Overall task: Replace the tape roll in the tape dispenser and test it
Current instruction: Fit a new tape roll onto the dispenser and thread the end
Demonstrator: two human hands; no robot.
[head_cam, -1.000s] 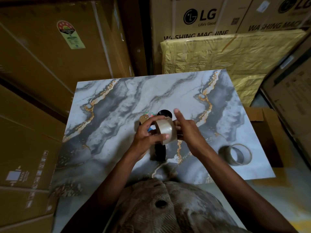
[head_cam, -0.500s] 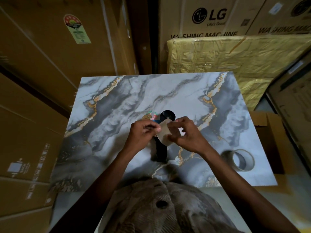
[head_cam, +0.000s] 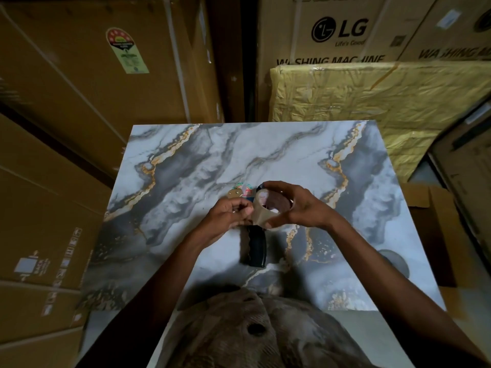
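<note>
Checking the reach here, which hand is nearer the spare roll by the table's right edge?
Right. The right hand holds the tape roll at mid-table, on the spare roll's side; the left hand is farther left.

Dim, soft-focus view; wide-angle bending at edges.

- The table (head_cam: 186,168) is patterned in grey-and-white marble with gold veins.
- The tape roll (head_cam: 261,216) is coloured translucent brown.
- The dispenser handle (head_cam: 255,245) is coloured black.
- The boxes (head_cam: 79,88) are coloured brown.
</note>
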